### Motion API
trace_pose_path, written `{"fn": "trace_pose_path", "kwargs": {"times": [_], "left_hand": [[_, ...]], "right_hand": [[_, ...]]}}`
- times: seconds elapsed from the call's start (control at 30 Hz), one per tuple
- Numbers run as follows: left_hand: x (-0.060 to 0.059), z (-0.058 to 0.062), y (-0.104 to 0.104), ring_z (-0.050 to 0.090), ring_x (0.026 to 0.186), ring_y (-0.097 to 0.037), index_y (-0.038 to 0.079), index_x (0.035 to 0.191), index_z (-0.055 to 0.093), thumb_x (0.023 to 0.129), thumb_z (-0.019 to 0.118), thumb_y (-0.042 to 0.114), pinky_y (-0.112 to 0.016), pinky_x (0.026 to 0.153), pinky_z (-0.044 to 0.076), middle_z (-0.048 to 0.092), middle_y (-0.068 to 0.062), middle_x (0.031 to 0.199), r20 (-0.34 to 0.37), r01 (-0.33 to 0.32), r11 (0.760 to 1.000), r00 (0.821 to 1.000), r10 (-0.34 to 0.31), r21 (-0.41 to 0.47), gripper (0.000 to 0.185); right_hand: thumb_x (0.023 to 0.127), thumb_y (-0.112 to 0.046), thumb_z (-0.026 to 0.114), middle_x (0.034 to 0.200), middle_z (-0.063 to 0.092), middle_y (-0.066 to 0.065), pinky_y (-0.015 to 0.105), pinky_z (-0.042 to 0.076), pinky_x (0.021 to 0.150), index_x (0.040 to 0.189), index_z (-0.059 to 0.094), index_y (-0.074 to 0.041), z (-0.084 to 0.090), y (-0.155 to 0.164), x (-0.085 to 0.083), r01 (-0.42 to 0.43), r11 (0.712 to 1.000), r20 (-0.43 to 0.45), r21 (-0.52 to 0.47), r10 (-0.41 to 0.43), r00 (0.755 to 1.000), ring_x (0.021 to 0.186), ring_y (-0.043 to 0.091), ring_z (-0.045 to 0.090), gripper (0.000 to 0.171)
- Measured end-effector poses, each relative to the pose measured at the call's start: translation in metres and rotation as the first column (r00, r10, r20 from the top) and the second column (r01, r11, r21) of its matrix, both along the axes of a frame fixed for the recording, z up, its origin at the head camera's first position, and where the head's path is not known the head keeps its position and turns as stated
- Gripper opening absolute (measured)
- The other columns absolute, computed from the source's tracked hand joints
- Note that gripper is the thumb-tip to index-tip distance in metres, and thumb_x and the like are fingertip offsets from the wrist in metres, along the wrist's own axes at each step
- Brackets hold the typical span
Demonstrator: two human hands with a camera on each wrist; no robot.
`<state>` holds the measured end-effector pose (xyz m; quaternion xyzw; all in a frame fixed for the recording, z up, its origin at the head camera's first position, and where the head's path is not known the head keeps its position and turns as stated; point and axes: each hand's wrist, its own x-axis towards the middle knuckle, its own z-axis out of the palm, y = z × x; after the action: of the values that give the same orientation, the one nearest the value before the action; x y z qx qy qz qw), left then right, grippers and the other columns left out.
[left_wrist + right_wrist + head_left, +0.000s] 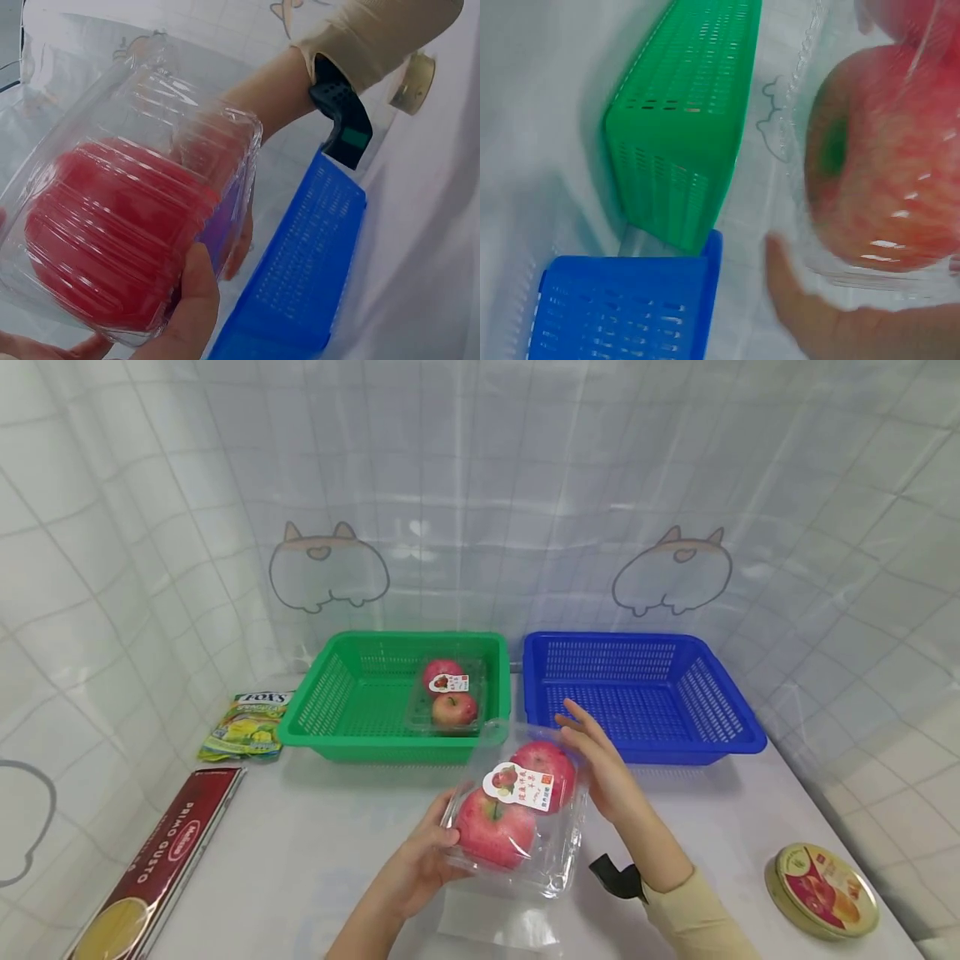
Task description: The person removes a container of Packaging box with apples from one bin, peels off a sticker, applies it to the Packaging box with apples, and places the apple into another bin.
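A clear plastic box of apples, with two red apples and a white label, is held tilted above the table in the head view. My left hand grips its near left side, thumb over the edge. At its far right corner my right hand rests with fingers extended. Through the ridged plastic, a red apple fills the left wrist view, where the left thumb presses the box side. The right wrist view has an apple close up and a blurred finger beside the box.
A green basket behind holds another box of apples. Right of it stands a blue basket. At left lie a FOX'S candy bag and a dark red spaghetti pack. A round tin sits at right.
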<state>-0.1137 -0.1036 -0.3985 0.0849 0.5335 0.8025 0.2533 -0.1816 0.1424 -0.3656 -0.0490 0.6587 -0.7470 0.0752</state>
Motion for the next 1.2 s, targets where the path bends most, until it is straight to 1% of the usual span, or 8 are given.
{"fn": "trace_pose_path", "kwargs": {"times": [0.13, 0.23, 0.43, 0.6, 0.73, 0.83, 1.03, 1.2], "left_hand": [[-0.003, -0.002, -0.002, 0.048, 0.107, -0.020, 0.015, 0.143, 0.013, 0.084, 0.041, 0.019, -0.042, 0.087, 0.045, 0.027, -0.016, 0.138, -0.011, -0.053, 0.999, 0.999, 0.053, -0.004, 0.065], [-0.004, -0.003, -0.005, 0.050, 0.105, -0.021, 0.016, 0.141, 0.017, 0.084, 0.041, 0.018, -0.042, 0.086, 0.046, 0.029, -0.015, 0.136, -0.014, -0.104, 0.995, 0.994, 0.104, 0.008, 0.061], [-0.008, -0.001, -0.009, 0.053, 0.103, -0.023, 0.016, 0.137, 0.025, 0.084, 0.040, 0.015, -0.044, 0.083, 0.047, 0.033, -0.014, 0.134, -0.048, -0.189, 0.981, 0.980, 0.191, 0.040, 0.055], [-0.012, 0.002, -0.011, 0.054, 0.101, -0.023, 0.011, 0.136, 0.025, 0.082, 0.041, 0.011, -0.044, 0.081, 0.047, 0.038, -0.013, 0.128, -0.069, -0.256, 0.966, 0.964, 0.258, 0.041, 0.056], [-0.015, 0.004, -0.011, 0.053, 0.100, -0.022, 0.009, 0.139, 0.023, 0.080, 0.042, 0.010, -0.043, 0.080, 0.048, 0.034, -0.016, 0.131, -0.079, -0.284, 0.958, 0.955, 0.286, 0.028, 0.062], [-0.017, 0.005, -0.013, 0.053, 0.101, -0.022, 0.008, 0.140, 0.021, 0.081, 0.043, 0.011, -0.043, 0.081, 0.048, 0.032, -0.019, 0.133, -0.093, -0.298, 0.954, 0.950, 0.299, 0.020, 0.063], [-0.018, 0.006, -0.018, 0.053, 0.101, -0.022, 0.008, 0.140, 0.021, 0.082, 0.042, 0.011, -0.043, 0.082, 0.048, 0.034, -0.018, 0.131, -0.117, -0.333, 0.943, 0.936, 0.332, 0.014, 0.061], [-0.019, 0.011, -0.025, 0.052, 0.103, -0.022, 0.009, 0.142, 0.021, 0.083, 0.042, 0.013, -0.043, 0.083, 0.047, 0.034, -0.017, 0.132, -0.130, -0.333, 0.943, 0.935, 0.331, 0.003, 0.063]], "right_hand": [[0.093, -0.024, 0.044, 0.152, 0.010, 0.012, 0.064, 0.011, 0.104, 0.149, 0.010, -0.021, 0.002, -0.005, 0.007, 0.014, 1.000, -0.015, 0.020, -0.014, 1.000, 0.139, 0.035, 0.009, 0.065], [0.093, -0.026, 0.046, 0.153, 0.005, 0.013, 0.066, 0.014, 0.102, 0.149, 0.006, -0.023, 0.001, -0.010, 0.016, 0.019, 0.999, -0.006, 0.038, -0.019, 1.000, 0.138, 0.037, 0.008, 0.069], [0.092, -0.027, 0.049, 0.152, 0.009, 0.017, 0.059, 0.035, 0.094, 0.149, 0.007, -0.023, -0.006, -0.020, 0.035, -0.012, 0.997, 0.044, 0.075, 0.009, 0.999, 0.136, 0.042, 0.015, 0.071], [0.090, -0.028, 0.053, 0.150, 0.013, 0.018, 0.052, 0.045, 0.084, 0.148, 0.012, -0.025, -0.012, -0.027, 0.041, -0.043, 0.995, 0.079, 0.087, 0.037, 0.996, 0.130, 0.045, 0.025, 0.071], [0.089, -0.028, 0.054, 0.148, 0.017, 0.018, 0.046, 0.048, 0.078, 0.148, 0.015, -0.027, -0.013, -0.030, 0.042, -0.065, 0.995, 0.097, 0.072, 0.058, 0.994, 0.123, 0.043, 0.036, 0.070], [0.088, -0.026, 0.056, 0.147, 0.019, 0.019, 0.044, 0.051, 0.076, 0.147, 0.016, -0.026, -0.012, -0.033, 0.043, -0.086, 0.995, 0.102, 0.056, 0.080, 0.992, 0.119, 0.041, 0.041, 0.072], [0.087, -0.022, 0.058, 0.147, 0.019, 0.020, 0.047, 0.052, 0.074, 0.147, 0.018, -0.025, -0.010, -0.040, 0.041, -0.116, 0.993, 0.118, 0.006, 0.115, 0.986, 0.116, 0.038, 0.046, 0.072], [0.087, -0.018, 0.059, 0.146, 0.022, 0.020, 0.047, 0.052, 0.073, 0.146, 0.021, -0.024, -0.006, -0.048, 0.036, -0.101, 0.995, 0.119, -0.009, 0.101, 0.988, 0.113, 0.037, 0.050, 0.070]]}}
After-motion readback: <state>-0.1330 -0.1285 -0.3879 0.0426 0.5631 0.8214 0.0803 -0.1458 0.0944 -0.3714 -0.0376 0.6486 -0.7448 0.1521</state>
